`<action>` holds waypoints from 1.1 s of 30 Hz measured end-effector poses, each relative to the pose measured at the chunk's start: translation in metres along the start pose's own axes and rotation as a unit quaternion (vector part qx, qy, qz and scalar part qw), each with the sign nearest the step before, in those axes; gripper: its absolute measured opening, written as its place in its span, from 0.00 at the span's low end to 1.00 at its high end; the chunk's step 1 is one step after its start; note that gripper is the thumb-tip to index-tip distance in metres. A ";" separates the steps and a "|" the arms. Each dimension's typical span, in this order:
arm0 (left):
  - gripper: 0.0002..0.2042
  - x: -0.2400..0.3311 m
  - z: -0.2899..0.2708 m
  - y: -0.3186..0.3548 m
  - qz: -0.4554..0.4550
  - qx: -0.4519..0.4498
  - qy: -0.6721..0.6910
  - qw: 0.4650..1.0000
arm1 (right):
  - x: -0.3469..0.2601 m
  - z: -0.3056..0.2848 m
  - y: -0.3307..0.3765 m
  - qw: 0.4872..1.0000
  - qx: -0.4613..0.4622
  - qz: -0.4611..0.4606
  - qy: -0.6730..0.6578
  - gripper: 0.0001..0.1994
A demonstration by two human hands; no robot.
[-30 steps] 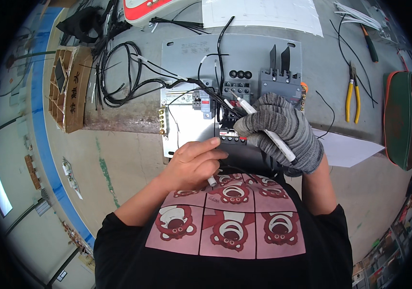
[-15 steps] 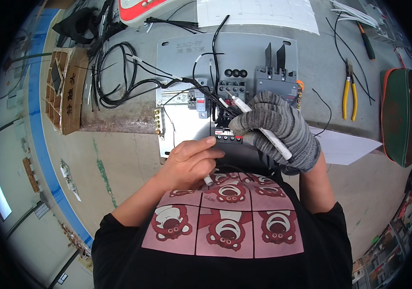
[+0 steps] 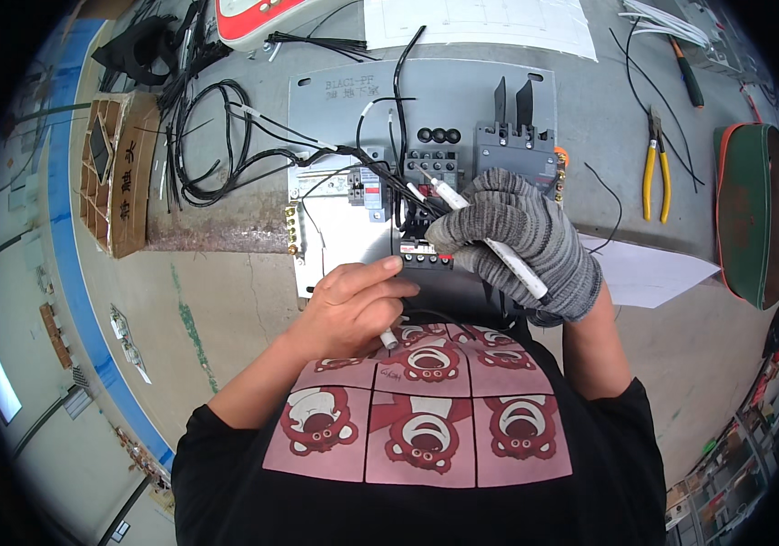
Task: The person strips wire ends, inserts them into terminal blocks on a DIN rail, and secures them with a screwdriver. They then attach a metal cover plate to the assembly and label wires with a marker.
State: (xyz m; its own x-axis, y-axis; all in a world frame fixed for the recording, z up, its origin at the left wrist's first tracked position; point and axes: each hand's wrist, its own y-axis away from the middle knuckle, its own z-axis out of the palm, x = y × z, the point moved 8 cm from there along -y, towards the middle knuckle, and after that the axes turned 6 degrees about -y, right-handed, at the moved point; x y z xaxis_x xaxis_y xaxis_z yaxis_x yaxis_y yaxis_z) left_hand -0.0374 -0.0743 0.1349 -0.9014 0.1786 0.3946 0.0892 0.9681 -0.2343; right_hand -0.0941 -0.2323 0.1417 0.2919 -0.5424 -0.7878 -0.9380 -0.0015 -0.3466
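My right hand (image 3: 535,244), in a grey knitted glove, is closed round a white marker pen (image 3: 519,270). The pen's thin tip points up and left over the black terminal block (image 3: 433,164) on a grey metal mounting plate (image 3: 353,118). Bare, my left hand (image 3: 353,308) has its fingers curled, and the end of a small white pen cap (image 3: 389,338) sticks out below them. Its index fingertip is beside the lower terminal row (image 3: 426,261) of a contactor, most of which my glove and the wires hide. A black wire bundle (image 3: 362,159) runs across the plate's parts.
A small breaker (image 3: 371,193) and a larger grey breaker (image 3: 517,150) are mounted on the plate. Coiled black wires (image 3: 217,187) and a divided cardboard box (image 3: 130,173) lie left. Yellow-handled pliers (image 3: 650,182), a screwdriver (image 3: 692,82) and a green case (image 3: 752,214) are right.
The whole view has shifted slightly. Both hands keep their grips, with the pen tip still over the terminal block.
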 end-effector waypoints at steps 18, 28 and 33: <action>0.11 -0.016 0.003 0.017 -0.093 0.081 0.059 0.991 | 0.011 -0.067 0.034 0.879 0.332 0.091 -0.331 0.12; 0.04 -0.051 -0.005 0.048 -0.355 0.241 0.395 0.812 | 0.035 -0.181 0.141 0.803 0.516 0.197 0.223 0.11; 0.04 -0.077 -0.001 0.057 -0.391 0.335 0.523 0.679 | 0.049 -0.187 0.101 0.838 0.518 0.168 0.030 0.12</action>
State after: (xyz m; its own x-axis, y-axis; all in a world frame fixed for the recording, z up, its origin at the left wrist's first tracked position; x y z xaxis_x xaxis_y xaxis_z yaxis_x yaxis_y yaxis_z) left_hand 0.0376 -0.0323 0.0917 0.2634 0.0222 0.9644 -0.7722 0.6040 0.1970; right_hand -0.2098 -0.4165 0.1631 0.0037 -0.4071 -0.9134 -0.2916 0.8733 -0.3904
